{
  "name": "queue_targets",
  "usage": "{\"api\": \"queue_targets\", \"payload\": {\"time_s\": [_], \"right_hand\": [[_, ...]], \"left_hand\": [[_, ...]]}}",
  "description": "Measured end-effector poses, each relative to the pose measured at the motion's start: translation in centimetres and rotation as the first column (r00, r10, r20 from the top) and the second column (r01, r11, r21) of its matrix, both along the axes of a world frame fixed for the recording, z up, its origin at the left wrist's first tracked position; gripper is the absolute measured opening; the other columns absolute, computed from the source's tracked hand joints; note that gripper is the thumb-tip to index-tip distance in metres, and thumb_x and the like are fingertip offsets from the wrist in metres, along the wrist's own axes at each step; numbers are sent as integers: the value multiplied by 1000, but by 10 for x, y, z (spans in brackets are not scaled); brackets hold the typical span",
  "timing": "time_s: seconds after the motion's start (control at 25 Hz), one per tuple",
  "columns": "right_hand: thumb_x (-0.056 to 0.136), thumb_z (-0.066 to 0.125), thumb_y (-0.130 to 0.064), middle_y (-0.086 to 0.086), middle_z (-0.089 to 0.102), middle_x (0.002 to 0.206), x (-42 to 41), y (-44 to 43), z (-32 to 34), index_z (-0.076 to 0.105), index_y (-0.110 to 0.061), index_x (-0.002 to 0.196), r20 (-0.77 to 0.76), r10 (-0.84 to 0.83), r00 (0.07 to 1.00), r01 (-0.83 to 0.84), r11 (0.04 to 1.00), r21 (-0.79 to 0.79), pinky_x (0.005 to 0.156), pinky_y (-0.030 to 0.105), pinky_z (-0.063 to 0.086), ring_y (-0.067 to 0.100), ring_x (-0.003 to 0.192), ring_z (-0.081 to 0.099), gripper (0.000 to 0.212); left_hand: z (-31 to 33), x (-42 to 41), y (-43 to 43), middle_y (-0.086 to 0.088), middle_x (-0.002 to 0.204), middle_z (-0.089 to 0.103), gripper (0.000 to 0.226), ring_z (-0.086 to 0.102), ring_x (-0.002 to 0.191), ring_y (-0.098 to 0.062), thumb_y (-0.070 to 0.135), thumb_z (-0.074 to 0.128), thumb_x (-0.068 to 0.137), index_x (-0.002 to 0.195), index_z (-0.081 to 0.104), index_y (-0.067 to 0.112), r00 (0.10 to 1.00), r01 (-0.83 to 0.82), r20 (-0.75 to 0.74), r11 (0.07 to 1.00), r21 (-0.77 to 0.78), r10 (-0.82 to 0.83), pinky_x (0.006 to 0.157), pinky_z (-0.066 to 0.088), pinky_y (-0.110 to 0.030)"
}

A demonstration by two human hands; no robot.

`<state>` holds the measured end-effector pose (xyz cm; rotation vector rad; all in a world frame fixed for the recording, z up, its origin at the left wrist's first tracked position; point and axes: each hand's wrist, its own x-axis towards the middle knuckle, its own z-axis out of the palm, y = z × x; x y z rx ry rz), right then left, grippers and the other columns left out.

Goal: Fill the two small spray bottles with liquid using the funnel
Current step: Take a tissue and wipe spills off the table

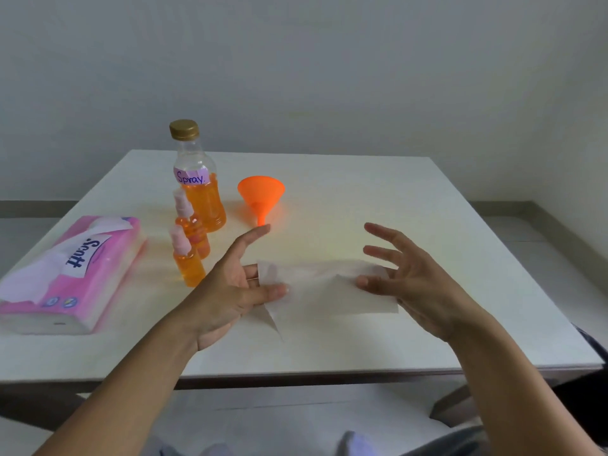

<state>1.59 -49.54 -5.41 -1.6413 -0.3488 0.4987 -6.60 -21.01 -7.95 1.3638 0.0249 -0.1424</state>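
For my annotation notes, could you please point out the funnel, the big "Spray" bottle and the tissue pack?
funnel [261, 189]: head view, cone wall.
"Spray" bottle [204, 205]: head view, liquid-filled body.
tissue pack [70, 274]: head view, top face.

Tissue pack [65, 274] blurred, cut off at left edge.

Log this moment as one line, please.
left hand and right hand: holding tissue sheet over table | two small spray bottles: capped, orange-filled | funnel: untouched | big bottle: capped

Lay matt and smooth: the pale table [394, 199]. Looked clear plastic: large bottle [197, 179], gold cap [184, 129]. Seemed glossy plastic: orange funnel [261, 192]. Thin paper: tissue [329, 287].
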Motion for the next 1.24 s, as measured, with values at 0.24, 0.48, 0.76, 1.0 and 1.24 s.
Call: {"api": "queue_targets", "payload": {"time_s": [0.24,0.48,0.76,1.0,1.24], "right_hand": [[78,88,-28,-19,77,106,-7,-2,3,83,-33,92,323,-62,944,171,932,-320,93,44,59,16,94,74,16],[84,79,-42,-20,78,87,-12,-11,13,79,-40,86,423,5,906,172,910,-378,67,29,56,13,71,68,3],[71,83,-36,11,79,90,6,-31,15,81,-20,98,87,-69,994,71,997,-25,69,23,58,18,78,74,31],[87,80,-32,1,75,102,22,-29,-19,73,-29,112,301,-104,948,256,810,-527,83,38,57,22,95,69,26],[104,54,-32,-9,32,166,7,2,-46,43,-29,154,666,562,490,70,736,-673,127,34,21,8,156,20,51]], "left_hand": [[10,5,-7,2,114,73,37,69,105,-17,12,76,80,113,74,27,997,-27,79,965,262,6,86,52,-20],[16,7,-16,19,92,66,18,64,85,-6,42,79,75,91,76,37,981,-164,194,664,730,29,74,53,-25],[14,25,-22,18,101,71,19,66,92,-1,41,57,95,96,74,31,991,-55,128,752,657,-39,79,49,-15],[-7,56,-37,6,83,71,17,67,69,-4,30,65,93,110,68,28,997,-80,67,649,757,45,68,52,-22],[-38,25,-13,7,126,57,28,51,116,-11,23,46,102,126,59,23,925,-374,376,290,881,50,98,38,-22]]}}
